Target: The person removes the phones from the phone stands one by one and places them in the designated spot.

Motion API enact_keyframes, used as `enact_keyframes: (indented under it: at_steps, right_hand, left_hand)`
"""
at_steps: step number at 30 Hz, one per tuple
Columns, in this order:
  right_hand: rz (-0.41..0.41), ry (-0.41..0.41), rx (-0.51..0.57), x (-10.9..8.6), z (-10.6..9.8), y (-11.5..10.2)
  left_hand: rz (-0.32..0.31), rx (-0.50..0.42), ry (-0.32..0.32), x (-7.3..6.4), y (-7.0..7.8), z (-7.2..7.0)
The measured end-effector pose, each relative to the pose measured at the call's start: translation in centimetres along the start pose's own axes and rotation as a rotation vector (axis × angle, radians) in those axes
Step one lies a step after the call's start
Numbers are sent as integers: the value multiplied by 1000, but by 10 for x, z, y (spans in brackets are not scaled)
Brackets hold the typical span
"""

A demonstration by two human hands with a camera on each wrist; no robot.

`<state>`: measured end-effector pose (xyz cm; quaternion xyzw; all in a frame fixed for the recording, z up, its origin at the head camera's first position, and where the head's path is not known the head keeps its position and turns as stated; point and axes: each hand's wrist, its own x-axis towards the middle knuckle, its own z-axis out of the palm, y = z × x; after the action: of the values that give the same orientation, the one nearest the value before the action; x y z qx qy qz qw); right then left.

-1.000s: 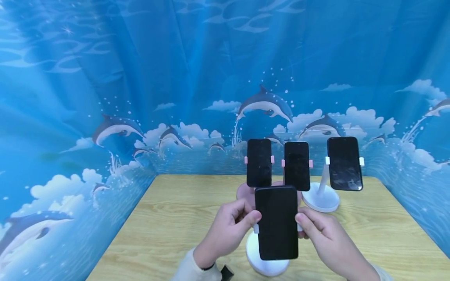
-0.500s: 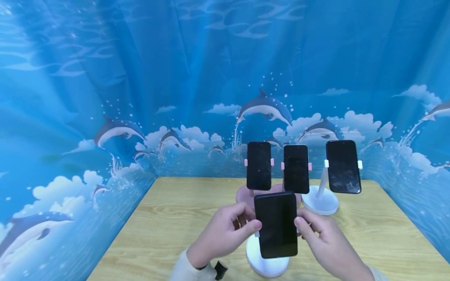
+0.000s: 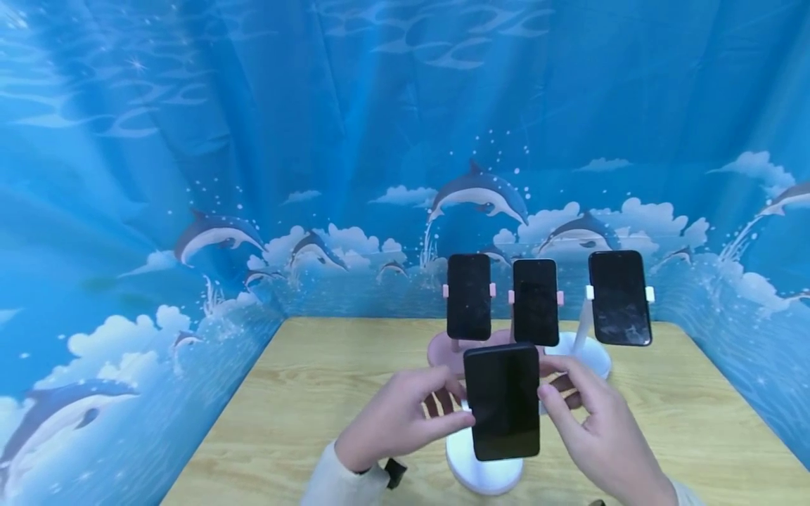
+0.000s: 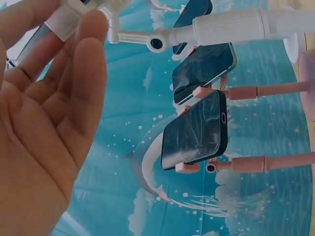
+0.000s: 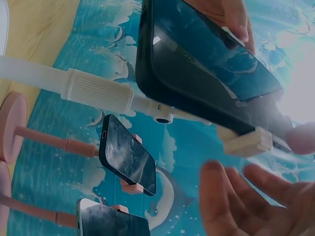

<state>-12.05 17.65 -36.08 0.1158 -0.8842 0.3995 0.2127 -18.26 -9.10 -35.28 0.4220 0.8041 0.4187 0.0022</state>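
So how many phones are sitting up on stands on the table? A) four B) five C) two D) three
A: three dark-screened phones stand in a back row, on two pink stands and one white stand, and a fourth phone sits on the near white stand between the left hand and right hand.

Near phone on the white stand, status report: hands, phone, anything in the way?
Left hand and right hand open, fingertips at clamp sides. Near phone clamped upright on white stand. Three mounted phones behind, apart.
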Motion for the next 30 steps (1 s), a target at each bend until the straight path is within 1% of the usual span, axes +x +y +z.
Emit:
enact_keyframes:
  at_steps: [2, 4, 7, 9, 10, 12, 16, 18, 25, 30]
  right_hand:
    - [-60, 82, -22, -2, 0, -5]
    - [-133, 167, -74, -3, -2, -11]
    - [-234, 262, -209, -1, -6, -25]
    - [-295, 285, -309, 1, -9, -37]
    - [-319, 279, -360, 1, -9, -43]
    - [-345, 238, -426, 2, -8, -55]
    - [-387, 157, -505, 3, 0, -70]
    - [-403, 137, -529, 5, 4, -74]
    - [-441, 118, -621, 15, 14, -74]
    - [-505, 153, -642, 21, 19, -69]
  left_hand:
    - [12, 16, -1, 1, 0, 1]
    - [20, 25, -1, 2, 1, 1]
    - [36, 32, 7, 1, 2, 2]
    - [48, 38, 17, 1, 2, 3]
    - [54, 43, 21, 1, 2, 3]
    - [66, 49, 31, 1, 3, 4]
    - [91, 70, 43, 1, 4, 5]
    - [104, 85, 47, 2, 5, 6]
    - [139, 129, 67, 3, 5, 8]
    - [136, 114, 69, 2, 5, 9]
